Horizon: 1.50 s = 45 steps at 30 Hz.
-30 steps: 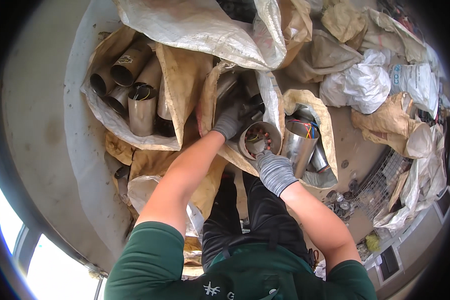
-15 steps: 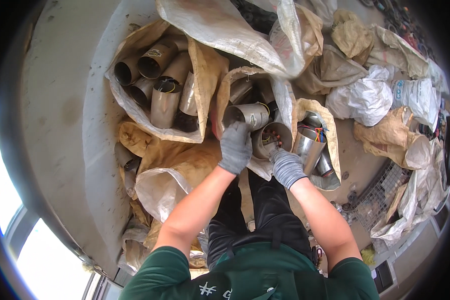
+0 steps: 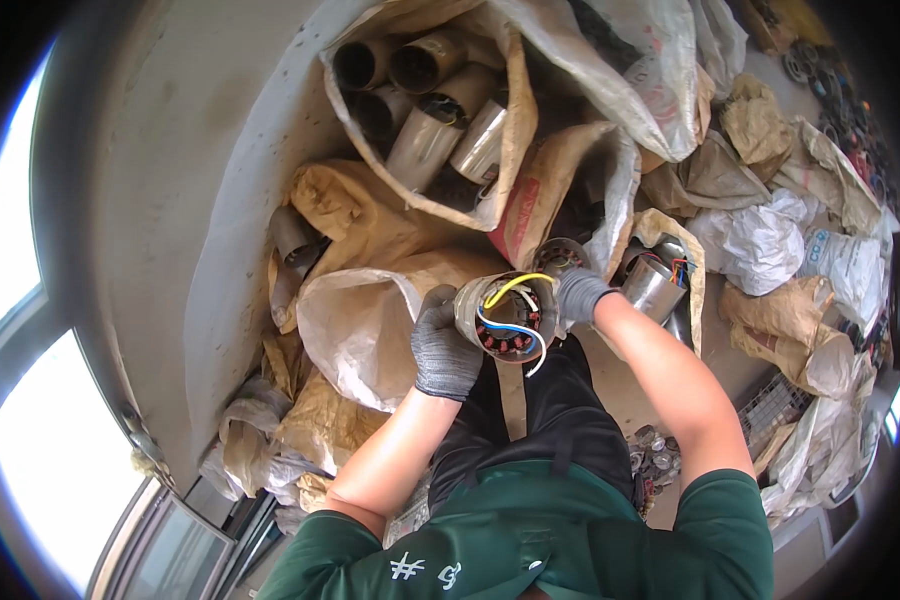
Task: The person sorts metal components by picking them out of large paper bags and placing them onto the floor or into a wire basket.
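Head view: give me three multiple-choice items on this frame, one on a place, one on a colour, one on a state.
1. Where is the motor stator?
A. inside the far sack
B. held between both hands
C. on the floor by the window

2. What colour are the gloves?
A. grey
B. orange
C. white

3. How does the far sack of metal cylinders stand?
A. tied shut
B. empty
C. open, with cylinders showing

Answers: 1 B, the left hand and right hand grip its two sides. 2 A, both knit gloves are grey. 3 C, its mouth gapes and several cylinders lie in it.
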Available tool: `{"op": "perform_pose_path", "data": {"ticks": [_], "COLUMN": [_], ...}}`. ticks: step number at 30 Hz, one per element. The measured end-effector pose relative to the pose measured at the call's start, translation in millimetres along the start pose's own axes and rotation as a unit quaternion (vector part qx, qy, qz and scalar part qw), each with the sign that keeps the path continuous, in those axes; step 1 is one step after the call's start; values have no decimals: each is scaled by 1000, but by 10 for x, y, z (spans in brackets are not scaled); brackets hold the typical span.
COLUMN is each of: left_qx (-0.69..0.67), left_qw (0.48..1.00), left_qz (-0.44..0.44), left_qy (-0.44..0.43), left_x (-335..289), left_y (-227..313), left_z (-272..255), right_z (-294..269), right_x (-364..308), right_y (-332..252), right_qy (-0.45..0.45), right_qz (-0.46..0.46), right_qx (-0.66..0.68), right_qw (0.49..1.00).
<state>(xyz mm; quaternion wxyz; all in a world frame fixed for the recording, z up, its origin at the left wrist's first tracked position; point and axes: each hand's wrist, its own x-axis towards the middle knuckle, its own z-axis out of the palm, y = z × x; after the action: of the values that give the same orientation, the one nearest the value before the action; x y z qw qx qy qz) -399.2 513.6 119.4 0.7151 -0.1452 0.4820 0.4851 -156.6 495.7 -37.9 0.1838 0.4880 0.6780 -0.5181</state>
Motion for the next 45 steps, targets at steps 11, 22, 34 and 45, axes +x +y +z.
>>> {"op": "perform_pose_path", "data": {"ticks": [11, 22, 34, 45], "left_qx": [278, -74, 184, 360], "left_qw": [958, 974, 937, 901], "left_qz": [38, 20, 138, 153], "left_qy": [-51, 212, 264, 187], "left_x": [11, -58, -278, -312], "left_y": [248, 343, 240, 260], "left_z": [-715, -1017, -1016, -963], "right_z": [-604, -657, -854, -593], "right_x": [626, 1033, 1360, 298], "right_y": [1009, 1168, 1172, 1286], "right_qy": [377, 403, 375, 488], "right_qz": [281, 256, 209, 266], "right_qx": [617, 718, 805, 753], "right_qw": [631, 506, 408, 353]}}
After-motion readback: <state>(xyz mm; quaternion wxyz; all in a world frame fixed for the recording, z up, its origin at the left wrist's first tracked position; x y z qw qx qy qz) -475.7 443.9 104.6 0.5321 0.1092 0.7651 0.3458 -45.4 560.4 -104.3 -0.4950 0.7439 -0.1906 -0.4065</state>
